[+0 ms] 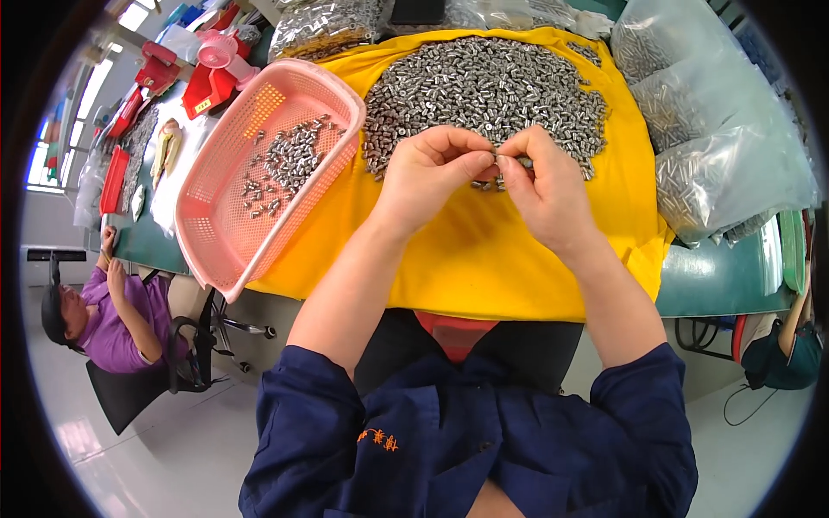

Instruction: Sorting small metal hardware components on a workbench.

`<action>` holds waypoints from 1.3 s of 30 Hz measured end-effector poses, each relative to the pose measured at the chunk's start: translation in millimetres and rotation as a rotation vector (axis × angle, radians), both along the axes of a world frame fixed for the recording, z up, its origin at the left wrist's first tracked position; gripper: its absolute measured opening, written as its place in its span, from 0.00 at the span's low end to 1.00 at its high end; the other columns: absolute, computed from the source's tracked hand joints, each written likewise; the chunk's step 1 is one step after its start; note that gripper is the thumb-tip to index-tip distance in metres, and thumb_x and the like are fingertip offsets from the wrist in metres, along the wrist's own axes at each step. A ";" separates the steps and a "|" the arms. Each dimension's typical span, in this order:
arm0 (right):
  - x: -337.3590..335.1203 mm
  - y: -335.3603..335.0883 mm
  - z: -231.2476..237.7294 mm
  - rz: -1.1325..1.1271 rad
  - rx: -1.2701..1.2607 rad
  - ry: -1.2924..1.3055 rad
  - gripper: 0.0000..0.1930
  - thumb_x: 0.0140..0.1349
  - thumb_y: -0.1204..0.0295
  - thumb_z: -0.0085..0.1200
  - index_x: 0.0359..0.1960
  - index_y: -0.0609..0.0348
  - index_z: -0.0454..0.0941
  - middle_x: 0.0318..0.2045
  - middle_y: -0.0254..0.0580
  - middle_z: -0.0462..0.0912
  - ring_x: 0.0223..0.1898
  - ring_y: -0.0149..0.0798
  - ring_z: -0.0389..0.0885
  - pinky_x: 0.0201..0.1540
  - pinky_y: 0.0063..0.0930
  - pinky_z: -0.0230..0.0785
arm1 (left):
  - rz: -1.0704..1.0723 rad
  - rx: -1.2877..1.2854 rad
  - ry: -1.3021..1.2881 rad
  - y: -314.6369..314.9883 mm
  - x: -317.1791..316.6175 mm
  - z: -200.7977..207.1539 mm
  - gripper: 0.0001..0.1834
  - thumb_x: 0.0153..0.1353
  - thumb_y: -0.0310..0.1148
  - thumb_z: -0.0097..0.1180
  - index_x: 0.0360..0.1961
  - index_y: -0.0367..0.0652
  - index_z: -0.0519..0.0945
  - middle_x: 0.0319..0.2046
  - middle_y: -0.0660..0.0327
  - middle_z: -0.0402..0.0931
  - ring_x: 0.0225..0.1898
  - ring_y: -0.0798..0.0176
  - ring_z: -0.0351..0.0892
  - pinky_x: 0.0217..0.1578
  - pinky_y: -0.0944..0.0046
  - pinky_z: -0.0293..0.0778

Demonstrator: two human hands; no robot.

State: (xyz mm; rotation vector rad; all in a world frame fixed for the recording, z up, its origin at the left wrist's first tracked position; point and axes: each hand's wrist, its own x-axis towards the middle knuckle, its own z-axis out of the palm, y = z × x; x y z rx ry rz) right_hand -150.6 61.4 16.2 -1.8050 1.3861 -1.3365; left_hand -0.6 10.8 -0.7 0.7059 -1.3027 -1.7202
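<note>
My left hand (434, 173) and my right hand (546, 186) meet fingertip to fingertip over the near edge of a large heap of small metal cylinders (484, 86). Each hand is closed in a pinch between thumb and forefinger. Whatever sits between the fingertips is tiny and mostly covered, so its kind cannot be made out. The heap lies on a yellow cloth (449, 268) spread over the table. To the left, a pink plastic basket (207, 198) stands tilted, partly on the cloth, with a smaller pile of similar metal pieces (294, 155) inside.
Clear plastic bags of metal parts (699, 164) crowd the right side of the green table (717, 281). More bagged parts (328, 26) lie along the back. Red bins (205, 91) and a pink fan (220, 52) stand at the far left. A person in purple (129, 319) sits left; another sits right.
</note>
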 end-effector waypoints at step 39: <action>-15.9 -6.3 5.9 0.038 0.054 -0.174 0.03 0.54 0.76 0.47 0.29 0.61 0.69 0.22 0.35 0.74 0.21 0.25 0.68 0.25 0.18 0.62 | -0.020 -0.029 -0.141 -4.5 -3.7 14.1 0.07 0.54 0.22 0.53 0.35 0.32 0.75 0.30 0.60 0.77 0.32 0.69 0.77 0.34 0.72 0.73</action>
